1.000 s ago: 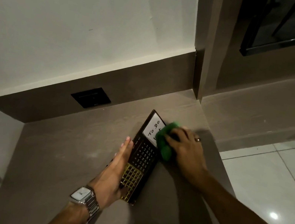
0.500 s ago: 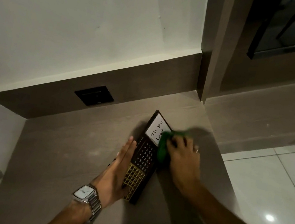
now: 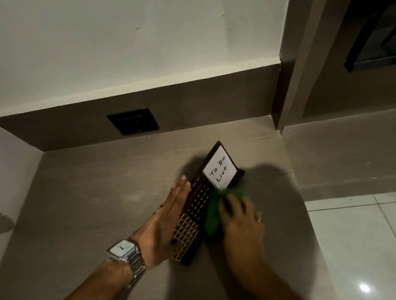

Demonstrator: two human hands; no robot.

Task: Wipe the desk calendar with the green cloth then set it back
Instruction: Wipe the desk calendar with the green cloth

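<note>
The desk calendar [image 3: 200,200] is a long dark slab with a white "To Do List" panel at its far end, number rows in the middle and a gold grid at its near end. It stands on the brown desk top [image 3: 92,210]. My left hand [image 3: 166,223], fingers straight, presses flat against the calendar's left side. My right hand [image 3: 239,222] grips the green cloth [image 3: 214,212] and holds it on the calendar's right half, below the white panel. The picture of that hand is blurred.
A black socket plate [image 3: 133,120] sits in the brown upstand behind the desk. The desk ends at a wall corner [image 3: 280,106] on the right, with white floor tiles [image 3: 357,255] beyond its edge. A watch [image 3: 124,248] is on my left wrist.
My right hand has slid the green cloth down the calendar, from the white panel toward the number rows. My left hand has stayed against the calendar's side.
</note>
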